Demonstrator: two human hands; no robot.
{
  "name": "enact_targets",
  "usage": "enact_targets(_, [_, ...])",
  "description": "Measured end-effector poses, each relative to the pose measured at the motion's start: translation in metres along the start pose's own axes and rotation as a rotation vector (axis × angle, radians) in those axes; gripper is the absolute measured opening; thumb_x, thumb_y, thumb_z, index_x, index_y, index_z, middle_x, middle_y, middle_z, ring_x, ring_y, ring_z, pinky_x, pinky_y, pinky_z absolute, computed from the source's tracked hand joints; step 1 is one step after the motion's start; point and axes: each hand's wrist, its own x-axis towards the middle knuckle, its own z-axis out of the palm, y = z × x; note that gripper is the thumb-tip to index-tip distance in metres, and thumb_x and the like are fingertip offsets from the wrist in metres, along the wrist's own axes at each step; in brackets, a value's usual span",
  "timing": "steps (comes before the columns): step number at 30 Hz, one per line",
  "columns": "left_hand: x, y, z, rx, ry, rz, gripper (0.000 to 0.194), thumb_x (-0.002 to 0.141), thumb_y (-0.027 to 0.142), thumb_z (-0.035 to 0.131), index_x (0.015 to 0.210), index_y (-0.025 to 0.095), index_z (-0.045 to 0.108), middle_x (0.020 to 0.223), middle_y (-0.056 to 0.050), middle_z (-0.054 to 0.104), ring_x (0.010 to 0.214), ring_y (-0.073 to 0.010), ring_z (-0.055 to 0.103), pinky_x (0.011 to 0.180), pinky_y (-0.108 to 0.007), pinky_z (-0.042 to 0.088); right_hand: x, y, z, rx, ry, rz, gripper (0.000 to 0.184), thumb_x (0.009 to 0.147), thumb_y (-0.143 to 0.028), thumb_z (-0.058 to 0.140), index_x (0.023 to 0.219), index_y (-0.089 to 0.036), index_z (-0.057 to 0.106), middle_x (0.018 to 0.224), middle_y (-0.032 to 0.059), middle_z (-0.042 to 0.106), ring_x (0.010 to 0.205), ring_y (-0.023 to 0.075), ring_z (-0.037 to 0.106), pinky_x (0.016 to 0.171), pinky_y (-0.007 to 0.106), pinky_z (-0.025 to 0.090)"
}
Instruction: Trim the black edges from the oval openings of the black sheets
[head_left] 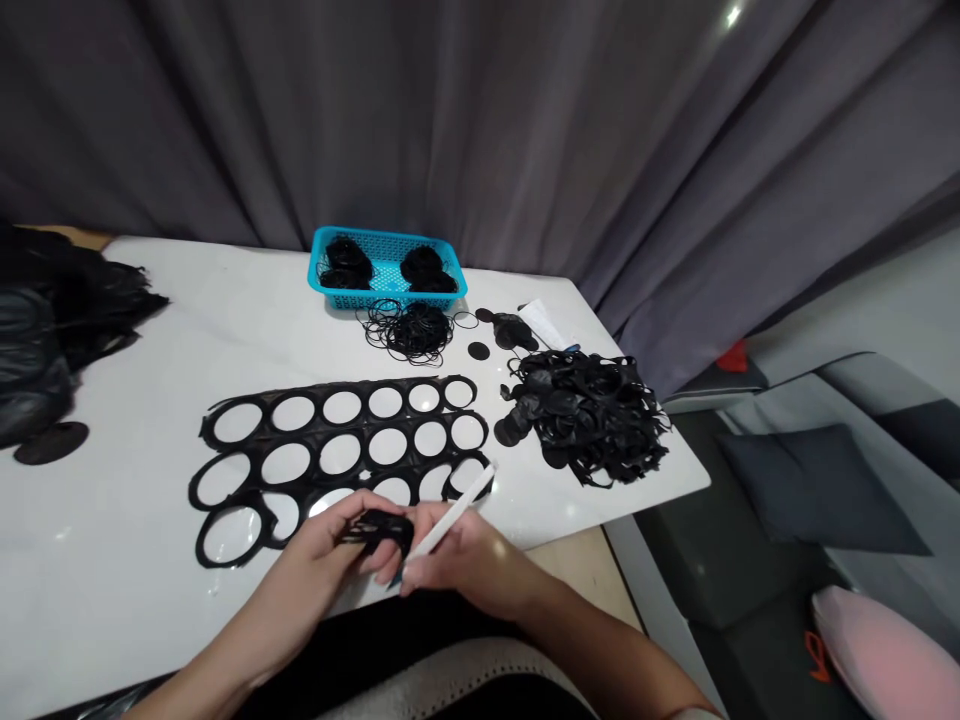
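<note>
Left hand (315, 555) is pinching a small tangle of black strip (375, 530) in a narrow grip, just above the near edge of a black sheet punched with rows of round holes (315, 434). Right hand (457, 560) is closing its grip around a slim white stick (450, 522), whose tip is pointing up and away over the corner of the sheet (the strip's material is hard to make out at this size). The sheet is lying flat on a white counter (225, 310). Beyond it, a blue plastic basket (387, 296) is holding clumps of thin black rings (346, 262), loose black rings (409, 335) are spreading across the counter in front of it, and a heap of black cut scraps (589, 415) is sitting to the right. A black bag (34, 360) is bulging at the counter's left end.
</note>
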Motion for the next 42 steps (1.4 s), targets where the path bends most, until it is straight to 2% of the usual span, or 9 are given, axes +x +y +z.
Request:
enact_targets(3, [0.006,0.015,0.006,-0.158,-0.017,-0.029,0.019,0.085,0.033,0.076,0.084,0.018,0.065,0.078,0.0,0.069,0.078,-0.0133,0.064,0.079,-0.024,0.052,0.005,-0.016,-0.009,0.057,0.053,-0.011,0.044,0.067,-0.037,0.092,0.078,-0.018,0.054,0.076,-0.0001,0.069,0.067,0.0111,0.067,0.062,0.02,0.045])
enact_targets(7, [0.006,0.037,0.006,-0.266,-0.091,-0.082,0.023,0.084,0.033,0.081,0.085,0.015,0.067,0.088,-0.005,0.073,0.09,-0.0168,0.07,0.094,-0.031,0.055,0.007,-0.041,-0.014,0.074,-0.019,-0.005,0.042,0.069,-0.034,0.091,0.078,-0.018,0.054,0.082,0.0007,0.067,0.074,0.0133,0.07,0.068,0.022,0.053])
enact_targets(13, [0.003,0.051,-0.004,-0.352,-0.074,-0.074,0.025,0.082,0.028,0.083,0.097,0.017,0.067,0.107,-0.01,0.076,0.104,-0.0223,0.073,0.099,-0.037,0.057,0.008,-0.064,-0.005,0.044,-0.066,-0.051,0.039,0.068,-0.033,0.091,0.075,-0.018,0.056,0.083,0.0004,0.063,0.082,0.0144,0.07,0.071,0.023,0.057])
enact_targets(16, [0.005,0.053,-0.008,-0.374,-0.058,-0.075,0.026,0.083,0.026,0.083,0.099,0.017,0.065,0.108,-0.01,0.076,0.101,-0.0227,0.075,0.098,-0.04,0.058,0.011,-0.069,-0.004,0.054,-0.065,-0.037,0.039,0.068,-0.032,0.091,0.074,-0.018,0.055,0.083,-0.0001,0.062,0.081,0.0141,0.069,0.073,0.023,0.057])
enact_targets(20, [0.008,0.057,-0.015,-0.38,-0.042,-0.076,0.028,0.082,0.029,0.084,0.1,0.017,0.066,0.112,-0.01,0.076,0.095,-0.0208,0.076,0.093,-0.036,0.061,0.018,-0.072,-0.006,0.059,-0.057,-0.021,0.037,0.07,-0.03,0.09,0.077,-0.018,0.055,0.088,-0.0005,0.063,0.076,0.0118,0.068,0.072,0.023,0.056])
enact_targets(26, [0.011,0.063,-0.023,-0.343,-0.115,-0.03,0.025,0.089,0.037,0.077,0.097,0.014,0.071,0.112,-0.011,0.076,0.1,-0.0219,0.075,0.092,-0.032,0.06,0.033,-0.073,-0.003,0.066,0.011,-0.014,0.04,0.072,-0.029,0.089,0.081,-0.019,0.051,0.084,-0.0013,0.066,0.073,0.0123,0.07,0.063,0.02,0.053])
enact_targets(30, [0.014,0.064,-0.031,-0.324,-0.139,0.01,0.025,0.092,0.039,0.073,0.096,0.014,0.075,0.113,-0.011,0.076,0.107,-0.0221,0.072,0.097,-0.032,0.056,0.047,-0.074,0.005,0.089,0.088,-0.009,0.038,0.072,-0.028,0.089,0.08,-0.019,0.052,0.085,0.0015,0.071,0.081,0.0148,0.072,0.064,0.02,0.052])
enact_targets(34, [0.019,0.061,-0.043,-0.317,-0.15,0.067,0.027,0.094,0.042,0.069,0.098,0.016,0.077,0.117,-0.011,0.075,0.114,-0.0237,0.067,0.105,-0.035,0.049,0.059,-0.074,0.013,0.133,0.099,-0.012,0.037,0.07,-0.025,0.09,0.078,-0.018,0.054,0.084,0.0018,0.072,0.083,0.0147,0.07,0.069,0.022,0.052])
enact_targets(42, [0.039,0.048,-0.061,-0.385,0.015,0.211,0.023,0.093,0.04,0.067,0.093,0.018,0.074,0.11,-0.009,0.075,0.112,-0.0241,0.065,0.097,-0.032,0.049,0.089,-0.059,0.018,0.146,0.178,-0.034,0.038,0.065,-0.026,0.093,0.079,-0.017,0.059,0.082,0.0007,0.068,0.084,0.0146,0.064,0.074,0.026,0.051])
